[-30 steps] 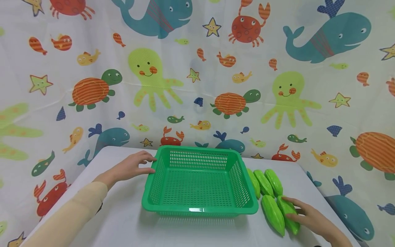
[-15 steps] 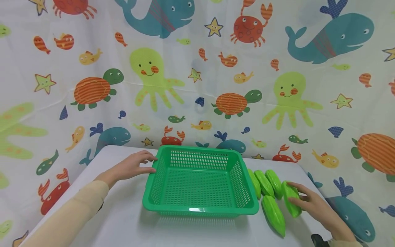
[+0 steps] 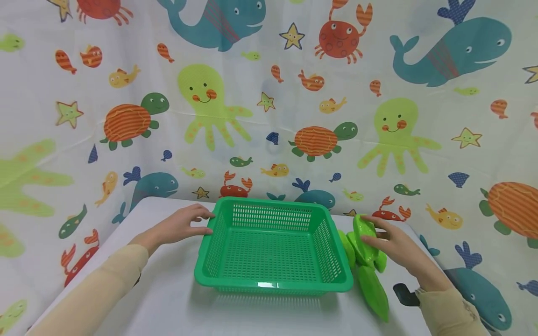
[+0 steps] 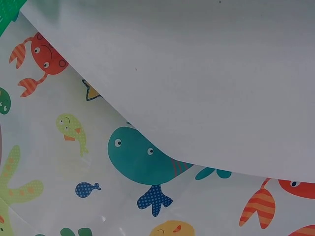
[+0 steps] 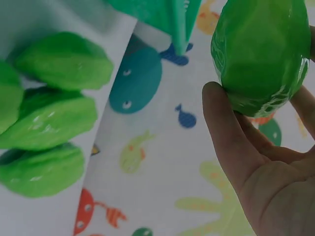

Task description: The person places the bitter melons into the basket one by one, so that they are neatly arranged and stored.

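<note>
My right hand [image 3: 397, 245] holds a bright green, glossy, ridged fruit [image 3: 364, 233], raised above the others near the basket's right side. In the right wrist view the thumb lies on one side of this fruit [image 5: 263, 54], with fingers behind it. My left hand [image 3: 178, 226] rests its thumb and fingertips at the left rim of a green plastic basket [image 3: 273, 286], whose inside holds nothing. Several matching fruits [image 5: 54, 120] lie on the white table, one long pointed fruit [image 3: 373, 291] nearest the front. The held fruit partly hides those behind it.
The white table [image 3: 168, 298] carries the basket at its middle. A curtain [image 3: 269, 140] printed with sea animals stands behind and along both sides. The basket's corner [image 4: 7, 12] shows at the edge of the left wrist view.
My right hand has lifted one green fruit from the front of the group and carried it up, away from me and left towards the basket. The left hand stays at the rim.
</note>
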A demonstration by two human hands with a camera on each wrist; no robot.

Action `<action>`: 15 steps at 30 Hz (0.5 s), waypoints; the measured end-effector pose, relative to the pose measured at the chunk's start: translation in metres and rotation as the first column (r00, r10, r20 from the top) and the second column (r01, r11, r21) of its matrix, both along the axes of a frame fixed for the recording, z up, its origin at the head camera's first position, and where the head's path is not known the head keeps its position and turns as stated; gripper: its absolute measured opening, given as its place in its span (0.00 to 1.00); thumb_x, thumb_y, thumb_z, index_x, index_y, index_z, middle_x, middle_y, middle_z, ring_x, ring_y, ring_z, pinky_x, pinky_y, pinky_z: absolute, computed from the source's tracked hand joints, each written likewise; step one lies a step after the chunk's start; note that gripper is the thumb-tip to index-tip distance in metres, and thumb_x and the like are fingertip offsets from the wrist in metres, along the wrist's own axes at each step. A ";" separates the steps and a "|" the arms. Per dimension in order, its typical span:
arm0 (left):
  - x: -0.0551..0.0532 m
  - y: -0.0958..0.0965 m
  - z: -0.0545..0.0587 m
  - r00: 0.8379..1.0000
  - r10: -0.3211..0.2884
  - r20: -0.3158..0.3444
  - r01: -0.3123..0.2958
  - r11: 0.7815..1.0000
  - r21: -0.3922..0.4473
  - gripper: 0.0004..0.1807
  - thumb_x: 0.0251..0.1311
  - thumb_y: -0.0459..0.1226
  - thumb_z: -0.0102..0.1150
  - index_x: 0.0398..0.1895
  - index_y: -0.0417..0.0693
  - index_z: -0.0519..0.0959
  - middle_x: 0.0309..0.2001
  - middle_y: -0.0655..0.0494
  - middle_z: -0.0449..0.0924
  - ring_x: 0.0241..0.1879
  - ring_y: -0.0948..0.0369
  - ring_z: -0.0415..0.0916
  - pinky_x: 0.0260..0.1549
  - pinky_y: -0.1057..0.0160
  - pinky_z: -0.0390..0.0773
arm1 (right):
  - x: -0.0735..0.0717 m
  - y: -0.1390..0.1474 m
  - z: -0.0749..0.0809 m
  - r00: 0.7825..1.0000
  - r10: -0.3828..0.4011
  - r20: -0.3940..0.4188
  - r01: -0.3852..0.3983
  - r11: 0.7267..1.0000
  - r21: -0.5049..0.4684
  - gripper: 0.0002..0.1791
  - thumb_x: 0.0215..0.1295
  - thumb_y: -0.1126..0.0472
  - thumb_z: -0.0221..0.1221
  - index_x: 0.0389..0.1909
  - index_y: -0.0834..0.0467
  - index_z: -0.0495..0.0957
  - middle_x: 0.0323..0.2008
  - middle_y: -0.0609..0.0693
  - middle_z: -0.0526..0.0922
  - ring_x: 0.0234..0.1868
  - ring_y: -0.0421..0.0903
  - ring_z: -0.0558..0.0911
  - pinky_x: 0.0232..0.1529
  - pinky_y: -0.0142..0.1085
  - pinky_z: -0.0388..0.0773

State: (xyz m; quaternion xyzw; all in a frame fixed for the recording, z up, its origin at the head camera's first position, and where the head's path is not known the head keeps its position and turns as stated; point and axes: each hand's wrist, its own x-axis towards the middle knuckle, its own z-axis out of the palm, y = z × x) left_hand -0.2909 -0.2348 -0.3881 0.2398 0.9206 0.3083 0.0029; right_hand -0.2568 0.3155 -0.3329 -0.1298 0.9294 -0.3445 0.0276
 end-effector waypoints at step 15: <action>-0.015 -0.007 -0.003 1.000 -0.023 0.012 0.023 1.000 0.019 0.32 0.59 0.53 0.65 0.60 0.41 0.76 0.55 0.48 0.75 0.56 0.45 0.74 0.53 0.46 0.78 | -0.045 -0.099 0.030 0.989 0.127 -0.081 -0.129 0.992 -0.018 0.35 0.66 0.43 0.61 0.71 0.47 0.64 0.69 0.56 0.66 0.60 0.62 0.75 0.54 0.56 0.77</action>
